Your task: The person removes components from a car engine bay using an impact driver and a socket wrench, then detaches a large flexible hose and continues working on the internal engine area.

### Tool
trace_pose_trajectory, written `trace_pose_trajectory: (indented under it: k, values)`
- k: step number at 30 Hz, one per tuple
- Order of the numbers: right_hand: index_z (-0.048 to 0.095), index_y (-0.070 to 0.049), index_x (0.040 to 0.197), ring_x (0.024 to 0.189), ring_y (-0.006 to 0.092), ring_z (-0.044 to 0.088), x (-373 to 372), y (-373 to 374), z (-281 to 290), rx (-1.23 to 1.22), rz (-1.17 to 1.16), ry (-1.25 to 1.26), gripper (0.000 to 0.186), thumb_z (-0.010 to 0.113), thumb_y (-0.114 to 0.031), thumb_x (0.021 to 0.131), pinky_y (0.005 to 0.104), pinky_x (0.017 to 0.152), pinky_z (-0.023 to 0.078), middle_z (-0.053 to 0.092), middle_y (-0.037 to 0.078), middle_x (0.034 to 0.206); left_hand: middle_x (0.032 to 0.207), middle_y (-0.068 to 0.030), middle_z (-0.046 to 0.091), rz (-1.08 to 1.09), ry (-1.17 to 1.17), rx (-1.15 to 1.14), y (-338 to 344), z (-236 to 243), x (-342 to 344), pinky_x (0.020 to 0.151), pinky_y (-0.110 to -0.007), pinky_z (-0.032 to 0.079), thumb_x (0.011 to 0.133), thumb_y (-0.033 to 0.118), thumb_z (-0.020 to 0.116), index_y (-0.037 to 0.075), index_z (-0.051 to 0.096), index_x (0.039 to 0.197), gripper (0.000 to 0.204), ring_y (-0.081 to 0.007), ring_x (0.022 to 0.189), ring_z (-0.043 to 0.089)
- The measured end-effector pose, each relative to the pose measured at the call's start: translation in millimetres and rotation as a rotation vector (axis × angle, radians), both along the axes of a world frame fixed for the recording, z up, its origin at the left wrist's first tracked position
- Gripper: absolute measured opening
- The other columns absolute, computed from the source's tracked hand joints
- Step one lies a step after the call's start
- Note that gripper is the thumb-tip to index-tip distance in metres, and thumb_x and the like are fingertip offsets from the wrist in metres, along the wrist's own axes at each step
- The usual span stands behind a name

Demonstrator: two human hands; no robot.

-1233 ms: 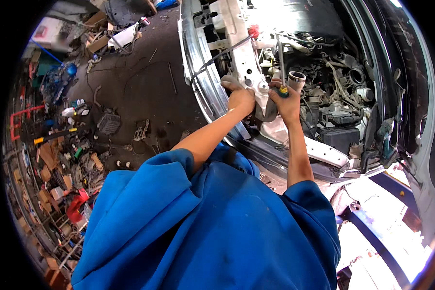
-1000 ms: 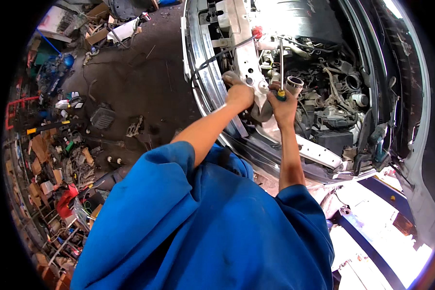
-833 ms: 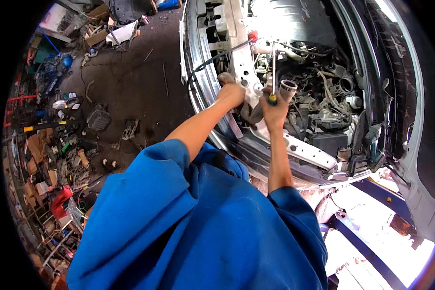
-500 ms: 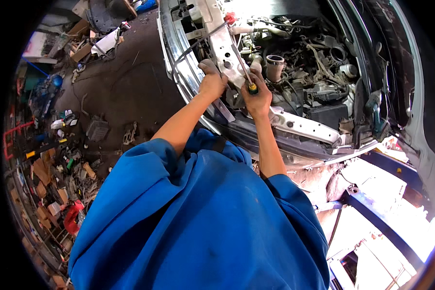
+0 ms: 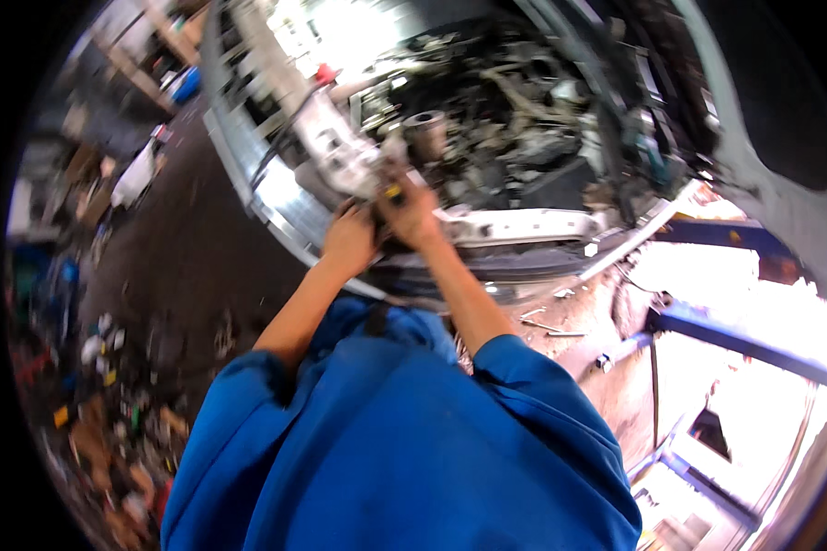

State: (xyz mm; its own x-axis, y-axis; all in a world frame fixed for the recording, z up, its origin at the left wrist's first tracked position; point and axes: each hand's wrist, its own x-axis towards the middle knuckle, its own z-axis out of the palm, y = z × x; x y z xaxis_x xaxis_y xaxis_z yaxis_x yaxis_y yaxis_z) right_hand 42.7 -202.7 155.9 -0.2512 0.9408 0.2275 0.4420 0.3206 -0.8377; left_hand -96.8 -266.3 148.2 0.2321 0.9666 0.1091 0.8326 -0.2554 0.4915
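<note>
My right hand (image 5: 408,213) is closed around a screwdriver (image 5: 394,194) at the front corner of an open engine bay. Only the yellow and dark end of its handle shows clearly; the shaft is lost in blur. Close beside it on the left, my left hand (image 5: 349,241) has its fingers curled in at the car's front edge. What those fingers hold, if anything, is hidden. Both hands are against the pale metal front crossmember (image 5: 326,138), which runs away to the upper left and continues to the right as a white, holed bar (image 5: 515,226).
Beyond my right hand an upright, open-ended pipe (image 5: 424,138) stands among engine parts. The silver front trim (image 5: 280,188) curves along the car's left. Scattered parts and boxes (image 5: 96,450) cover the floor at left. A blue lift arm (image 5: 735,335) extends at right.
The view has swung, so the car sits further left. My left hand has come nearer my body and closer to my right hand, which still grips the screwdriver.
</note>
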Motion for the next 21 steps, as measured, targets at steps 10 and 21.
trace_pose_trajectory:
  k: [10,21]
  values:
    - [0.067,-0.01,0.114,0.097,0.0307,0.067,-18,101,16,-0.555,-0.01,-0.729,0.047,0.067,-0.043,0.082,0.0424,0.08,0.056,0.067,0.016,0.107,0.092,-0.0244,0.061,0.022,-0.19,0.057,-3,7,18,0.098,-0.05,0.04,0.088,0.023,0.065,-0.006,0.053,0.104,0.035,-0.0435,0.094,0.058]
    - [0.07,-0.002,0.101,0.081,0.0293,0.065,-8,74,4,-0.783,0.075,-0.176,0.041,0.07,-0.036,0.078,0.0391,0.071,0.053,0.067,0.018,0.09,0.1,-0.0219,0.062,-0.057,-0.184,0.015,-25,18,-8,0.101,-0.049,0.04,0.09,0.019,0.064,-0.005,0.056,0.11,0.033,-0.0415,0.097,0.058]
